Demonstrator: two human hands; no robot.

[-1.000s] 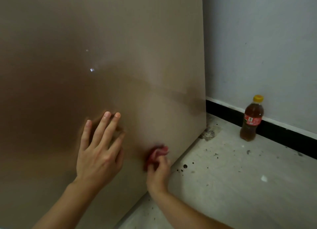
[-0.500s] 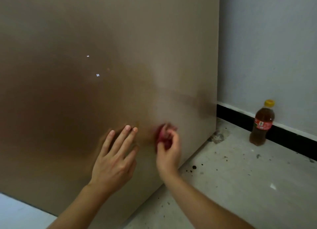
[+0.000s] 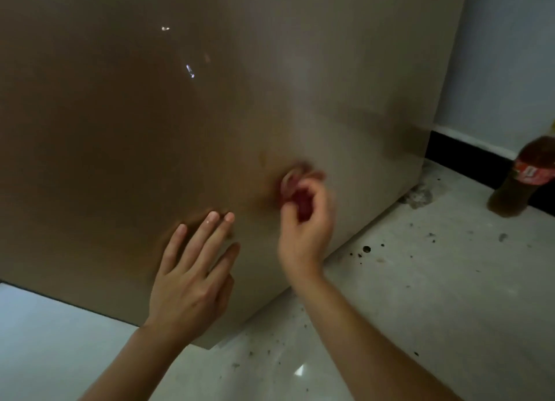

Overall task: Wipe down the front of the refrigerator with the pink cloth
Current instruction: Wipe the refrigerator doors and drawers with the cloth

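The refrigerator front (image 3: 150, 145) is a glossy tan panel filling most of the view, down to the floor. My right hand (image 3: 304, 229) grips a bunched pink cloth (image 3: 295, 187) and presses it against the lower right part of the panel; the cloth is blurred and partly hidden by my curled fingers. Just left of it, my left hand (image 3: 192, 277) lies flat on the panel with straight, spread fingers.
A brown drink bottle (image 3: 522, 181) with a red label stands on the floor at the right edge, by the black skirting and the pale wall (image 3: 507, 55). The light floor (image 3: 420, 295) is speckled with dark crumbs near the refrigerator's corner.
My right hand has carried the cloth up and to the right across the panel. The left hand stays flat on the door. The view has shifted left and down, cutting off the bottle.
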